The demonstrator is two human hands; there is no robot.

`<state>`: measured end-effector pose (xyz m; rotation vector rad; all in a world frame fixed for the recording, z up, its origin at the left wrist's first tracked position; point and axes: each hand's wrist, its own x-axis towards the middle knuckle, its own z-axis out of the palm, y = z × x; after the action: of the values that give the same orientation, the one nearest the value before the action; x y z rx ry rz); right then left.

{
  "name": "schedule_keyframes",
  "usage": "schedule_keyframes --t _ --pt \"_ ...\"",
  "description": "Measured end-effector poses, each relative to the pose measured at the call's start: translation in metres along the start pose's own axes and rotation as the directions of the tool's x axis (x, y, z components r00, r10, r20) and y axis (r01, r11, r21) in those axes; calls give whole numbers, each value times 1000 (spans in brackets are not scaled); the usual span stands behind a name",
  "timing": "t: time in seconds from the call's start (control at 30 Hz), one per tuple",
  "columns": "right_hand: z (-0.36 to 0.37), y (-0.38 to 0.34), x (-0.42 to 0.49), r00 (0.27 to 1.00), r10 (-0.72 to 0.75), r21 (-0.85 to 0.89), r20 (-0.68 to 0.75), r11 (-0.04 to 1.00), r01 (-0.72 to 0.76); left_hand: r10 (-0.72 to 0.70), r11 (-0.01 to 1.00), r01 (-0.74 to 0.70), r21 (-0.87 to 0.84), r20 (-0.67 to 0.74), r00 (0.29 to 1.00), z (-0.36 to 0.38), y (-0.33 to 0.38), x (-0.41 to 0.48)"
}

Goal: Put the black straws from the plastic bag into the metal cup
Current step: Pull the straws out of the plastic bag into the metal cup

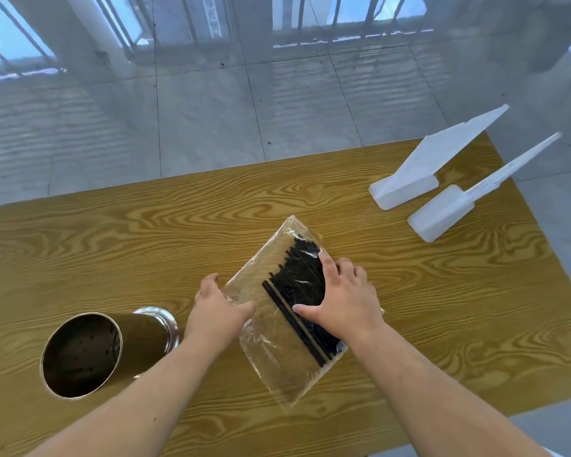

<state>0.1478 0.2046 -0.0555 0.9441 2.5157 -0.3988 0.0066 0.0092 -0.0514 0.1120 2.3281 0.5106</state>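
Two hands are on the work, and your wooden table [112, 232] carries everything. At its near left the metal cup [89, 351] shows a dark interior with no straws inside. Right of it lies the plastic bag [271, 357], flat, the black straws [305, 291] all sealed within along its right half. Your right hand [343, 298] lies spread and flat over the bundle; your left hand [218, 308] presses the bag's left edge, fingers loosely open. Tug the film carelessly and straws could spill and roll across the table.
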Motion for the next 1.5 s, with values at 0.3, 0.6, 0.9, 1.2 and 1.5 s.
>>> schedule_keyframes --t 0.3,0.6,0.9,1.2,1.5 --pt "8 3 4 999 52 168 6 984 -53 -202 649 273 -710 186 962 7 -1 7" --pt "10 5 3 989 139 388 53 909 -149 -80 932 189 -310 333 939 4 8 -17" --pt "-8 14 -18 992 94 622 83 773 -125 46 768 214 -603 386 921 -38 56 -41" --pt "-73 -15 -26 988 -99 688 117 726 -9 110 552 235 -800 349 931 -107 127 -86" --pt "-147 -32 -59 951 -310 851 -16 494 175 113 358 69 -931 117 987 -195 167 -124"
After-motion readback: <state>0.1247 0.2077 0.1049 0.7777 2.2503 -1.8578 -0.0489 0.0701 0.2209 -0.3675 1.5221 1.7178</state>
